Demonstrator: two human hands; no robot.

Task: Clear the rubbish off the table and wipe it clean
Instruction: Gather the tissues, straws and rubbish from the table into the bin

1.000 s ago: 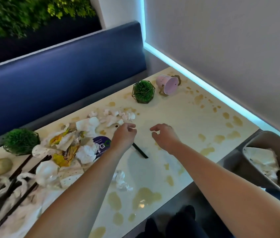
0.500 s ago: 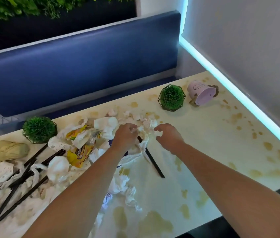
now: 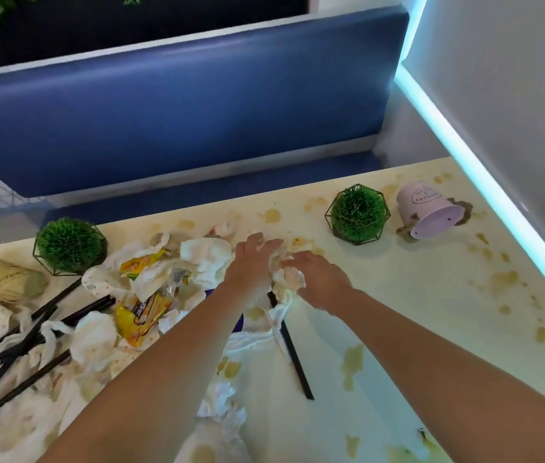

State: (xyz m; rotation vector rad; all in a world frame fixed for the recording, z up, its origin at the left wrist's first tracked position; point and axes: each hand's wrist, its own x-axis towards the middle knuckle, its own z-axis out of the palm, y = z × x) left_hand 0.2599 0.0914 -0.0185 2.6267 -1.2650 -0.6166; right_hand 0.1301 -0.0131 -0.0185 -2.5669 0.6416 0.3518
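Rubbish, a wad of crumpled tissue, sits mid-table between my left hand and right hand, each grip curled onto it. Loose scraps could drop into the spills if I lift too soon.

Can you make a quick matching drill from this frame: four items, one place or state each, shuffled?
Items:
1. pink cup
2. black straw
3. tissue wad
4. yellow wrapper

States:
A. gathered between both hands
B. tipped on its side in a brown spill
C. in the litter heap, left of the arms
D. flat on the table between the forearms

Pairs: 1-B, 2-D, 3-A, 4-C
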